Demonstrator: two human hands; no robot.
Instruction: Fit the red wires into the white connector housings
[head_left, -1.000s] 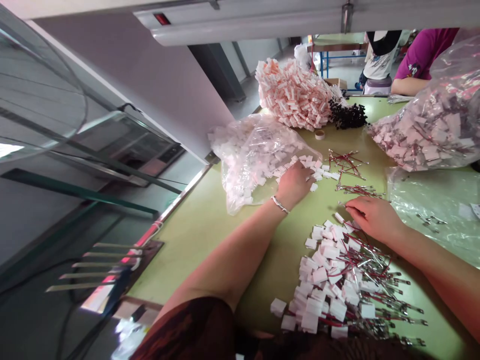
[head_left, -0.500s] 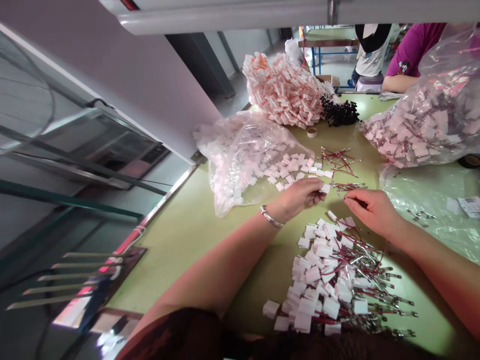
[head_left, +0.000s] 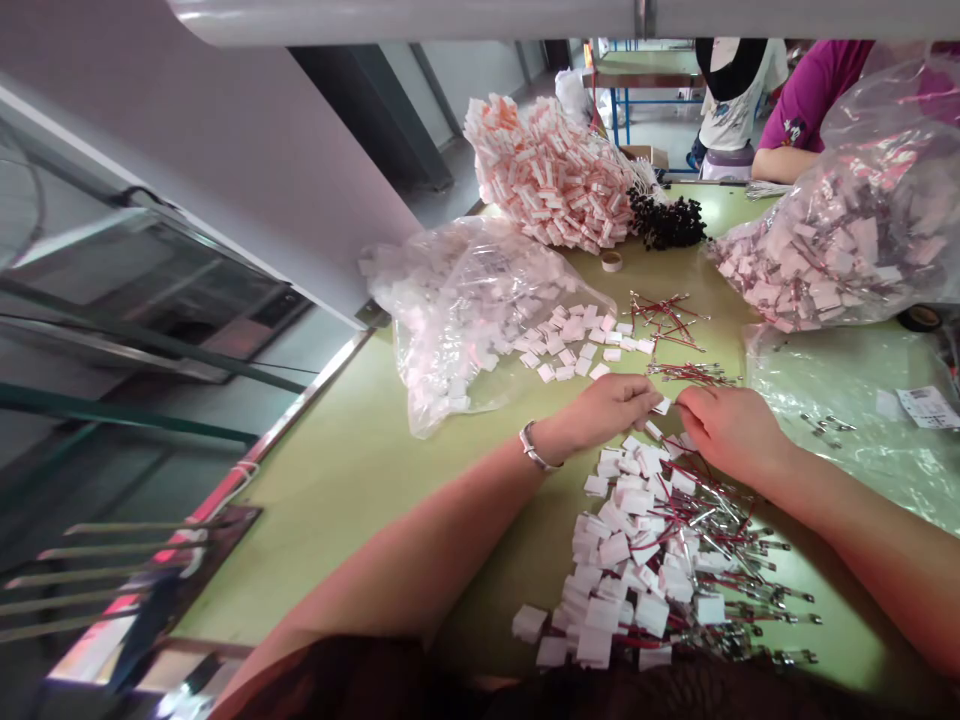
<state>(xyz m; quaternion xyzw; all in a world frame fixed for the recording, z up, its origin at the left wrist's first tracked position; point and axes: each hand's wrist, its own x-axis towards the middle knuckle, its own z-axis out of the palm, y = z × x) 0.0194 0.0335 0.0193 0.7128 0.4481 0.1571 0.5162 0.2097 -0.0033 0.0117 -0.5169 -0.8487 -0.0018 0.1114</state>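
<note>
My left hand (head_left: 619,408), a bracelet on its wrist, pinches a small white connector housing (head_left: 662,405) between thumb and fingertips. Close on its right, my right hand (head_left: 727,425) is closed in a pinch on a thin wire, mostly hidden by the fingers; its tip is at the housing. Below both hands lies a heap of white housings (head_left: 615,550) with red wires and shiny metal-ended tubes (head_left: 787,600) pointing right. Just beyond the hands are bundles of loose red wires (head_left: 694,373) with metal ends. Loose white housings (head_left: 574,330) spill from a clear bag (head_left: 450,300).
Farther back are a pile of pink-white connectors (head_left: 555,180), black parts (head_left: 667,220) and a tape roll (head_left: 611,262). A full clear bag (head_left: 832,250) stands right, above a flat plastic sheet (head_left: 840,380). A person in a purple sleeve (head_left: 817,95) sits opposite.
My hands have come closer together, the right one moving toward the white housing in the left. Both have lowered slightly toward me. The whole view has shifted a little left.
</note>
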